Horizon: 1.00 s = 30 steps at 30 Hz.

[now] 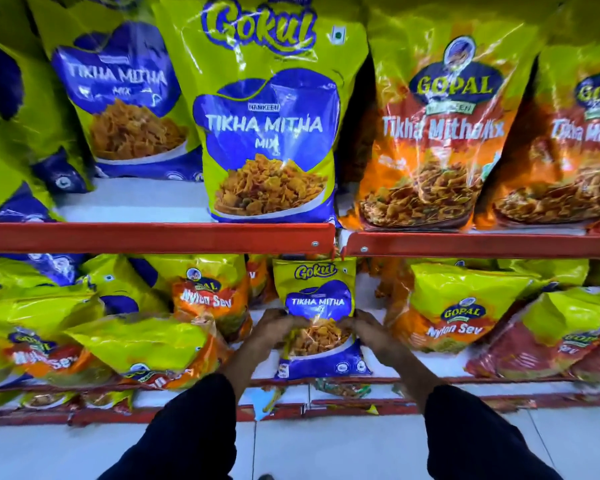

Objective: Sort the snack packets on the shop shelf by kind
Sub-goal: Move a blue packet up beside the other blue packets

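A small yellow-and-blue Gokul Tikha Mitha packet (321,299) stands upright on the lower shelf. My left hand (274,323) grips its left side and my right hand (364,327) grips its right side. On the upper shelf a large Gokul Tikha Mitha packet (267,133) stands at the middle, with another one (118,98) to its left. Orange Gopal Tikha Mitha Mix packets (440,140) stand to the right. Gopal Nylon Sev packets lie on the lower shelf at left (208,296) and at right (458,317).
Red shelf edges (153,237) run across the view, with a join near the middle. More leaning and fallen packets crowd the lower shelf at far left (42,323) and far right (568,341). A lower shelf row (343,389) and white floor tiles (326,445) lie below.
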Tool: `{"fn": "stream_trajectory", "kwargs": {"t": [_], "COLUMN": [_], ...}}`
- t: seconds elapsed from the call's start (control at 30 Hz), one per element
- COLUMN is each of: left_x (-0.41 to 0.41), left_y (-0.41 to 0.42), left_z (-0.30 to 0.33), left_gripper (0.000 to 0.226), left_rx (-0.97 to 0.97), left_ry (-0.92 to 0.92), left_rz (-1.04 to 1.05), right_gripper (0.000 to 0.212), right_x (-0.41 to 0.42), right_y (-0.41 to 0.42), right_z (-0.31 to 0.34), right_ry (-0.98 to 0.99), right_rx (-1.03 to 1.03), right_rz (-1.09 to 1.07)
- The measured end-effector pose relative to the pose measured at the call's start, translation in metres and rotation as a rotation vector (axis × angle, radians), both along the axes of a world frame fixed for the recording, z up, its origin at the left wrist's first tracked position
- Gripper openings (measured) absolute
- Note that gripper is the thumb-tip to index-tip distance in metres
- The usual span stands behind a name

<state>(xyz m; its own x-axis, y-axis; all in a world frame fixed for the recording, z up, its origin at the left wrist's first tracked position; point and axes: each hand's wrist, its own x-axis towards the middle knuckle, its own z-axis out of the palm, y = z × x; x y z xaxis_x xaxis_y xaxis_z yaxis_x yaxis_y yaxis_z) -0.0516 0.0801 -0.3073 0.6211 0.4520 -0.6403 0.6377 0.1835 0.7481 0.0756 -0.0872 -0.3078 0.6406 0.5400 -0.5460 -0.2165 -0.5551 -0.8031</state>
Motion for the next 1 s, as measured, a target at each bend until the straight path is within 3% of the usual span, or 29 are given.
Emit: {"fn": "stream_trajectory", "kwargs": {"t": [0.1, 0.33, 0.6, 0.8, 1.0], "left_x": [-0.003, -0.014, -0.050, -0.088, -0.120], "left_y": [0.002, -0.013, -0.047, -0.072, -0.095], "left_z": [-0.005, 0.003, 0.024, 0.033, 0.099], "left_gripper": [0.011, 0.037, 0.075, 0.082, 0.065], "left_rx": [-0.029, 0.002, 0.018, 0.115, 0.292], "left_ry": [-0.050, -0.229, -0.397, -0.417, -0.477], "left_rz": [0.002, -0.009, -0.003, -0.024, 0.073], "right_gripper": [0.016, 0.043, 0.057, 0.058, 0.062], "right_x": [-0.002, -0.018, -0.043, -0.062, -0.076], "right_y": [-0.002, -0.026, -0.048, -0.076, -0.089], "right_z": [0.000, 0.011, 0.030, 0.046, 0.097], "right_ry": [0.024, 0.103, 0.057, 0.005, -0.069], "right_rx": [0.035, 0.293, 0.327, 0.357, 0.489], "right_rz": [-0.021, -0.067, -0.021, 0.072, 0.168]}}
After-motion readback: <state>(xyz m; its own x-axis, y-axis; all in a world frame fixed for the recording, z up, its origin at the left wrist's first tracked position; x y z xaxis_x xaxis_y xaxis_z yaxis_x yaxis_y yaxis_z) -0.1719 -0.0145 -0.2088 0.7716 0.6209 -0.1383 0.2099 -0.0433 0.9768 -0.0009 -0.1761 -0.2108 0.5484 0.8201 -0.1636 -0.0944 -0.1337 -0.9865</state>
